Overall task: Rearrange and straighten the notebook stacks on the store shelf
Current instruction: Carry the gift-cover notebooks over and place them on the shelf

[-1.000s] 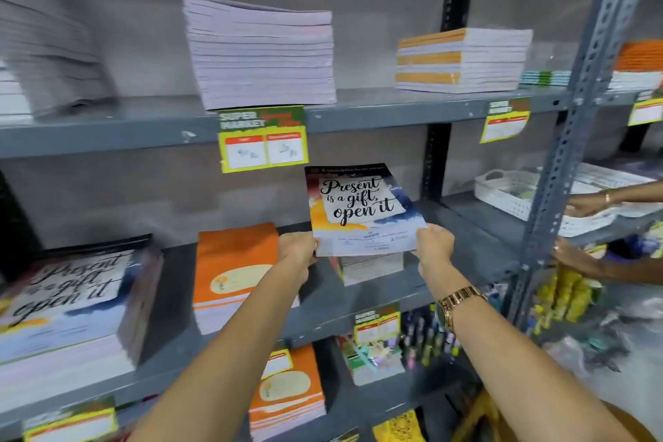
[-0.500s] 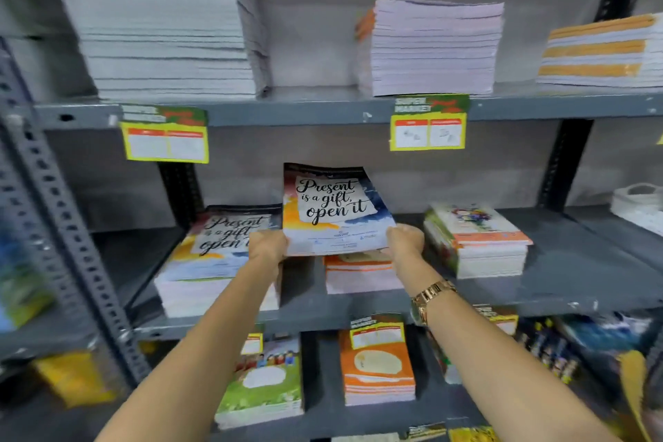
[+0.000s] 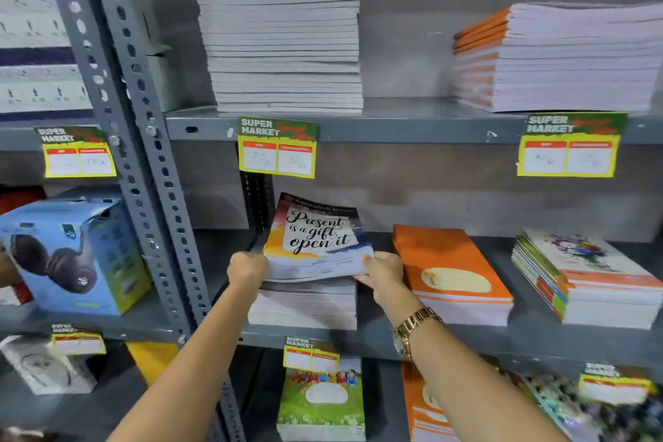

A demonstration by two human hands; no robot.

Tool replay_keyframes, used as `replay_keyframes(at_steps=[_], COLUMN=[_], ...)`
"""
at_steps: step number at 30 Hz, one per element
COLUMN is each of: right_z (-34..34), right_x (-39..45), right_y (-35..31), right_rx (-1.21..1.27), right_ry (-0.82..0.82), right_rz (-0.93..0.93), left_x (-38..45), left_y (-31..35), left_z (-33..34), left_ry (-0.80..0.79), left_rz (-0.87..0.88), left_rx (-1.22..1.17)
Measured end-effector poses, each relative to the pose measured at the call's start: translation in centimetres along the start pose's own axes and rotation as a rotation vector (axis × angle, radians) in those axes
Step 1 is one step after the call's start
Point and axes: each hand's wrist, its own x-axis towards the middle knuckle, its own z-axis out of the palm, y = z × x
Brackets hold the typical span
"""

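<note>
The person holds one notebook with both hands. The left hand pinches its near left corner, and the right hand pinches its near right corner. The fingers of both are closed on the cover. The notebook says "Present is a gift, open it". Its far edge tips up, and its near edge is just above a stack on the middle shelf.

The step in hand looks like putting this notebook on top of that stack — it seems to be the right place, though the stack's own top cover is hidden under the notebook.

Next, the person would need to lower the far edge until the notebook lies flat. Then its sides should line up with the sides of the stack, so nothing sticks out. A small push from each side would make it neat.

Just to the right sits an orange stack, and past that a colourful stack that leans a bit. Those may need tidying too, so the task looks only partly done.
</note>
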Motion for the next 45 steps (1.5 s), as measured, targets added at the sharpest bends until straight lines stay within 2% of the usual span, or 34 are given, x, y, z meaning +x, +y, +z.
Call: replay_keyframes(at_steps=[6, 8, 11, 14, 16, 18, 20, 22, 25, 28, 31, 45], right_z=[0.9, 1.1, 1.6, 1.6, 1.5, 1.3, 1.1, 0.8, 0.4, 0.1, -0.3, -0.3], right_x=[-0.1, 0.2, -0.2, -0.3, -0.3, -0.3, -0.1, 0.2, 0.5, 0.6, 0.5, -0.5], right_y=[1.4, 1.9, 1.5, 2.1, 2.6, 3.2, 3.8, 4.5, 5.1, 5.2, 5.2, 5.9], right_rx=[-0.319, -0.525, -0.954, -1.178, -1.211, -1.232, -1.326, -1.44, -1.484, -1.558, -1.632, -1.62], right_ry=[-0.033, 0.01, 0.12, 0.168, 0.087, -0.085, -0.23, -0.321, -0.37, -0.39, -0.379, -0.294], right_rz=[-0.001, -0.093, -0.242, -0.452, -0.66, -0.822, -0.877, -0.826, -0.717, -0.739, -0.806, -0.886], left_x=[3.4, 3.7, 3.3, 3.4, 3.9, 4.4, 4.4, 4.3, 3.9, 4.1, 4.7, 5.3], left_y=[-1.9, -2.5, -2.3, -2.4, -2.9, -3.7, -4.6, -5.4, -5.7, -6.4, -7.0, -7.5], left_z=[-0.3, -0.1, 0.3, 0.7, 0.8, 0.8, 0.7, 0.4, 0.1, 0.0, 0.0, -0.2], left_ry=[-0.005, -0.004, 0.072, 0.09, -0.007, -0.191, -0.365, -0.444, -0.438, -0.425, -0.42, -0.426], left_rz=[0.129, 0.15, 0.233, 0.408, 0.561, 0.652, 0.713, 0.762, 0.835, 0.898, 0.948, 0.991], left_rx=[0.254, 0.368, 0.669, 0.787, 0.71, 0.619, 0.645, 0.754, 0.889, 0.959, 0.943, 0.957])
